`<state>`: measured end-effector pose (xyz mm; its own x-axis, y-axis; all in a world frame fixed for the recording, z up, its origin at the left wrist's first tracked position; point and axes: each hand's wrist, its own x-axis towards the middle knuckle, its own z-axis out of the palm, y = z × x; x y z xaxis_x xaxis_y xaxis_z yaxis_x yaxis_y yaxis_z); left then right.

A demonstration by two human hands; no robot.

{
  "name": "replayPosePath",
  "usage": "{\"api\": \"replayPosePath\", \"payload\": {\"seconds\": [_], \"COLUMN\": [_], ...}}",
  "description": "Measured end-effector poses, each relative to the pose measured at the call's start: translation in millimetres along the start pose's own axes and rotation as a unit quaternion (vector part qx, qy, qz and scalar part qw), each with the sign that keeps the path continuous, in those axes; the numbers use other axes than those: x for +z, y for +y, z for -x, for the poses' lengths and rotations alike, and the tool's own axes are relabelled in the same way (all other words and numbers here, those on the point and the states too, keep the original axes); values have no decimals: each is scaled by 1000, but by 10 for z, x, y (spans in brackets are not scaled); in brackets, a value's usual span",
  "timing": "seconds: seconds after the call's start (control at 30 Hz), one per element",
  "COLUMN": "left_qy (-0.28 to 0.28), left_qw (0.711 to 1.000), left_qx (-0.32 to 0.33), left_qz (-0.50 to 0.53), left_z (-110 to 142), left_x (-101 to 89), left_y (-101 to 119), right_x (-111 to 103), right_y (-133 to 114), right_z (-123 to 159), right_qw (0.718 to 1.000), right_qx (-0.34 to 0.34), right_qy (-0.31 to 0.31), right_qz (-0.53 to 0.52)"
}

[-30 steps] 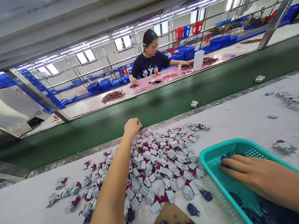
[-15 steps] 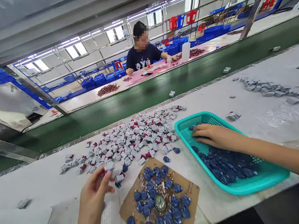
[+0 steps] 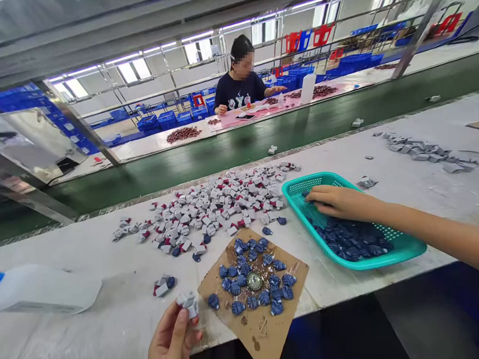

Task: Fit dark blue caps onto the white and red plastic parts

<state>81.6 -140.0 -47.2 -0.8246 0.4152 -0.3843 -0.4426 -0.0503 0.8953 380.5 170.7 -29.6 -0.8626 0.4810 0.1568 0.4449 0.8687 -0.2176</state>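
My left hand [image 3: 177, 334] is near the table's front edge, thumb and fingers pinching a small light-grey plastic piece [image 3: 188, 304]. Beyond it lies a little cluster of grey pieces [image 3: 162, 289] with a dark blue one beside them. My right hand [image 3: 330, 200] reaches into a teal perforated basket [image 3: 406, 252], fingers curled, a small dark blue piece [image 3: 305, 193] showing at the fingertips. More dark blue fist-shaped pieces [image 3: 352, 241] lie heaped in the basket. Between my hands, a brown cardboard sheet [image 3: 262, 325] carries several blue fist-shaped pieces [image 3: 252, 302] around a bottle cap [image 3: 254, 280] with liquid.
A large pile of grey and dark red pieces [image 3: 206, 210] spreads behind the cardboard. A white bottle with a blue cap [image 3: 45, 290] lies at left. More grey pieces [image 3: 425, 152] are at right. Past the green conveyor belt [image 3: 241, 147] sits a co-worker [image 3: 240, 88].
The view has shifted. My left hand, still pinching the grey piece, has drawn back toward the front edge. My right hand stays in the basket. The co-worker's outstretched hand has lifted.
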Motion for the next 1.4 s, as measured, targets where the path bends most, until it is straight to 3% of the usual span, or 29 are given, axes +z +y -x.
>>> {"api": "replayPosePath", "payload": {"seconds": [0.1, 0.2, 0.3, 0.4, 0.67, 0.93, 1.0, 1.13, 1.4], "left_qy": [-19, -38, -70, -89, -59, -95, -104, -110, -117], "left_qw": [1000, 999, 997, 996, 997, 993, 991, 989, 987], "left_qx": [11, 6, -9, -19, -38, -59, -62, -65, -78], "left_qz": [0, -11, 1, 17, 31, 49, 50, 68, 75], "left_z": [108, 262, 399, 479, 478, 470, 480, 514, 586], "left_x": [64, 168, 270, 307, 187, 280, 308, 362, 428], "left_y": [-20, -71, -131, -164, -143, -183, -194, -210, -146], "right_x": [-19, 14, 151, 333, 480, 393, 292, 109, 73], "right_y": [-433, -1040, -1567, -1822, -1810, -1790, -1818, -1938, -2049], "right_z": [40, 41, -78, -272, -455, -473, -469, -416, -354], "right_qw": [999, 992, 983, 979, 971, 957, 939, 868, 861], "right_qx": [9, 9, -58, -105, -97, -67, -22, 58, 58], "right_qy": [44, 52, -26, -108, -158, -158, -138, -154, -188], "right_qz": [-31, -110, -174, -139, -151, -235, -315, -469, -469]}}
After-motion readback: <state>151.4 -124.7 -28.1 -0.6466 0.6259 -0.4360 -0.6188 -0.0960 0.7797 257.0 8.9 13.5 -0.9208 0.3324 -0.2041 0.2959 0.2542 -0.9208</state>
